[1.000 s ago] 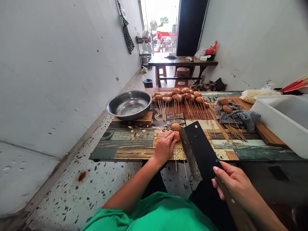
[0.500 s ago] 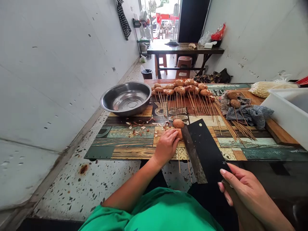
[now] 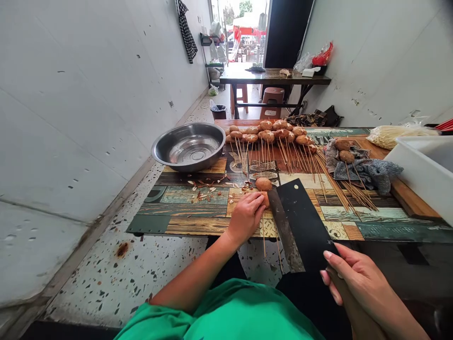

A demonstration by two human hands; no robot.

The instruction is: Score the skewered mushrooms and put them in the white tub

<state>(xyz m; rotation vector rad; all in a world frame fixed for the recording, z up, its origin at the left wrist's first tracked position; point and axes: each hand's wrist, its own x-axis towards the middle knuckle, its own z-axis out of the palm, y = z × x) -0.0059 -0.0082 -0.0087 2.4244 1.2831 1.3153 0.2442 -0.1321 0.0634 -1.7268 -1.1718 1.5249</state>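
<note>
My left hand point(image 3: 247, 215) is closed on a brown mushroom cap point(image 3: 266, 199) at the table's near edge, with thin skewers sticking out below it toward me. Just beyond lies a second mushroom point(image 3: 264, 184). In my right hand point(image 3: 354, 274) is the handle of a black cleaver point(image 3: 303, 224). The blade slants up and left, its tip corner right beside the held mushroom; whether it touches is hard to see. Several skewered mushrooms point(image 3: 267, 136) with pale star-shaped cuts are piled farther back. Small mushroom trimmings point(image 3: 205, 192) are scattered left of my left hand.
A steel basin point(image 3: 189, 163) stands at the back left. Bare skewers point(image 3: 341, 189) lie on the right, by a grey cloth point(image 3: 371, 172) holding two mushrooms. Past them are a wooden board point(image 3: 410, 200) and a white bin point(image 3: 424, 165). Another table point(image 3: 276, 78) stands farther off.
The whole view has shifted slightly, so the scene sits a little lower and to the right. Both hands keep their holds, and the cleaver stays beside the mushroom.
</note>
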